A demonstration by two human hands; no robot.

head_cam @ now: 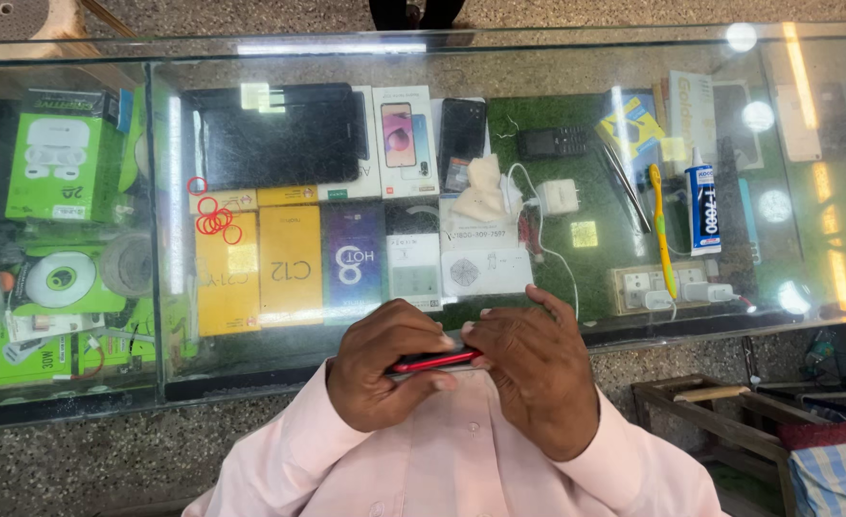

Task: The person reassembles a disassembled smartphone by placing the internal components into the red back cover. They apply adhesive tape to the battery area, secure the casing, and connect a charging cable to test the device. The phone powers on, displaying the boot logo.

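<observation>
The person wears a pale pink long-sleeved shirt. Both sleeves [279, 450] run down to the wrists and end in plain cuffs, the cloth smooth with soft folds along the forearms. The left hand [384, 369] and right hand [538, 373] are bare, with short, trimmed nails on the fingers [413, 321].

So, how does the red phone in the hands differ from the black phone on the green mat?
The red phone is held edge-on between the left hand and right hand, so only its thin side shows. The black phone lies flat and untouched on the green mat, inside the glass counter. Both are small handsets.
</observation>
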